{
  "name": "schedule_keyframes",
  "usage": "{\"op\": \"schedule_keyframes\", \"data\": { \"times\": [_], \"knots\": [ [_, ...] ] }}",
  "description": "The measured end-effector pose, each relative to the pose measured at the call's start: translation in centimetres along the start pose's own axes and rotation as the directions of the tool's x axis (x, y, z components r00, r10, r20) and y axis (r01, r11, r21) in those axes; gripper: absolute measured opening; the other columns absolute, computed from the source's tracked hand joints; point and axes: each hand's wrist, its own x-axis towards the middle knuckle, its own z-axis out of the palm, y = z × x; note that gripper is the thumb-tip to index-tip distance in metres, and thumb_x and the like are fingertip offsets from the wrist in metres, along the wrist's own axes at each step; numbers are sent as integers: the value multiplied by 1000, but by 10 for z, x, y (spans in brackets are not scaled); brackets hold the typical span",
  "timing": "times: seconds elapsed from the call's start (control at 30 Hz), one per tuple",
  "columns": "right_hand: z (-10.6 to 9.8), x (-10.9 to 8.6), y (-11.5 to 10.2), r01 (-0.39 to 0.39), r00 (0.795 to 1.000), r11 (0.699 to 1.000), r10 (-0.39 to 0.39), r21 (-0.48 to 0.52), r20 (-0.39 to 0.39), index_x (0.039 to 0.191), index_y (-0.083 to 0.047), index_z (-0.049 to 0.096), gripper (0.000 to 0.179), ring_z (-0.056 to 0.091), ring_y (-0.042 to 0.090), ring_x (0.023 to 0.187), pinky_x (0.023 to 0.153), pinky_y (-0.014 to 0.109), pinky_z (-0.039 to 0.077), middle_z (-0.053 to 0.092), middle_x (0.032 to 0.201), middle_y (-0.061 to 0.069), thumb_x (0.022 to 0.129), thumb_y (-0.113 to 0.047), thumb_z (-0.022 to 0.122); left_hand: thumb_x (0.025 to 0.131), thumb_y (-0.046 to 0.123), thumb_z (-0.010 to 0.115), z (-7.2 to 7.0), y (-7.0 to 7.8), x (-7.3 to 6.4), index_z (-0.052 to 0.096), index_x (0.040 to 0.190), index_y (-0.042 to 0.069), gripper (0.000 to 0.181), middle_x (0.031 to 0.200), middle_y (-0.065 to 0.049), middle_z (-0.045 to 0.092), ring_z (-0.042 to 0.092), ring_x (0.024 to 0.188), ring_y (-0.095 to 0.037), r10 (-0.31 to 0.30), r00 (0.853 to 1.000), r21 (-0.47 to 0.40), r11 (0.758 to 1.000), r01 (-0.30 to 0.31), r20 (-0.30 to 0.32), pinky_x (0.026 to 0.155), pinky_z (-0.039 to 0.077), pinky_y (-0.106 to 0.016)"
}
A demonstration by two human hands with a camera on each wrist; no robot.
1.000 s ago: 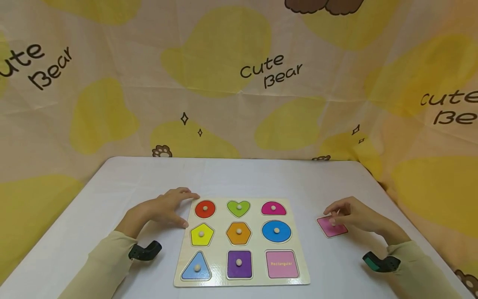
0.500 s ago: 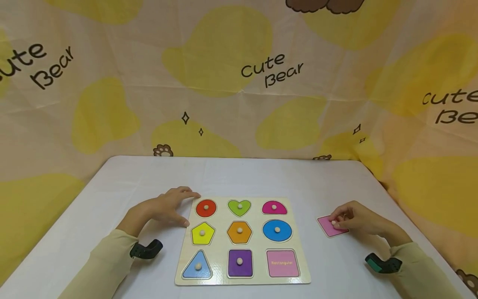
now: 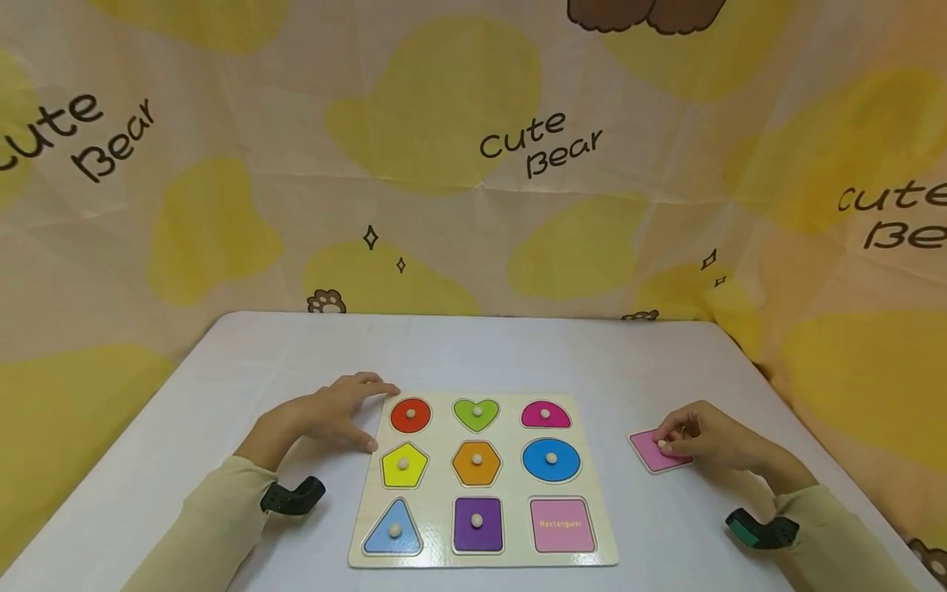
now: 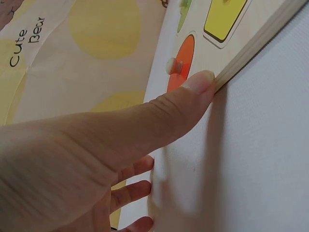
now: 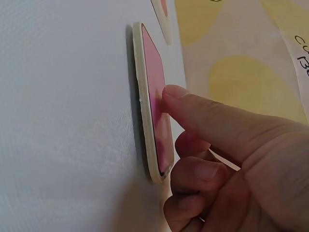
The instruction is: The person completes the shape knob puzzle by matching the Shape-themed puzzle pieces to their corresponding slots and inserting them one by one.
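Note:
A pink rectangular puzzle piece (image 3: pixel 646 449) with a pale knob is at the right of the table. My right hand (image 3: pixel 710 436) pinches its knob between thumb and fingers. The right wrist view shows the piece's pale wooden edge close over the white surface, a thin shadow beside it. My left hand (image 3: pixel 333 415) touches the upper left of the wooden shape puzzle board (image 3: pixel 436 489), its fingers spread. In the left wrist view the thumb (image 4: pixel 159 116) presses against the board's side edge. At the board's lower right lies a pink recess (image 3: pixel 562 538) printed "Rectangular".
Knobbed pieces fill the other places of the board, among them a red circle (image 3: pixel 399 421), an orange hexagon (image 3: pixel 466 473) and a purple square (image 3: pixel 477 538). A white-covered table (image 3: pixel 473 349) carries everything. Behind it hangs a yellow patterned cloth (image 3: pixel 429 107).
My right hand has shifted slightly right and down over the pink piece and now pinches its knob. The left hand stays at the board's edge.

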Motion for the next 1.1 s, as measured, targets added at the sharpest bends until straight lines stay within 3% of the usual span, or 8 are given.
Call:
{"op": "schedule_keyframes", "data": {
  "times": [0.1, 0.4, 0.67, 1.1],
  "knots": [
    [2, 0, -3, 8, 1000, 1000, -8, -2, -10, 99, -4, 76, 9, 48, 3, 68, 53, 25, 36, 52, 71, -9, 93, -8, 71, 74, 40, 89, 0, 1, -1, 52, 146, 25, 83, 157, -19, 41, 35, 144, -47, 1, 1000, -2, 1000, -1, -1, 107, 32, -79],
    [10, 2, -11, 81, 997, 996, -80, 38, -22, 98, 0, 76, 9, 48, 5, 64, 49, 25, 36, 50, 67, 9, 91, -3, 71, 73, 39, 89, -1, 3, -2, 53, 146, 25, 82, 155, -19, 43, 37, 143, -47, 7, 1000, 4, 1000, -7, -8, 107, 35, -78],
    [20, 4, -23, 34, 999, 999, -34, 31, -18, 99, -3, 78, 11, 49, 6, 67, 52, 22, 38, 56, 72, -2, 92, -9, 73, 73, 39, 89, -1, 2, -1, 53, 146, 24, 82, 155, -19, 43, 36, 143, -47, 5, 1000, 0, 1000, -5, -4, 107, 32, -79],
    [37, 9, -42, 13, 1000, 1000, -12, 20, -26, 98, -4, 78, 11, 46, 3, 64, 49, 21, 35, 52, 69, -4, 90, -12, 75, 73, 41, 89, 0, 0, 0, 53, 146, 26, 83, 156, -19, 43, 36, 144, -47, 2, 1000, 7, 1000, -2, -9, 107, 32, -80]
  ]
}}
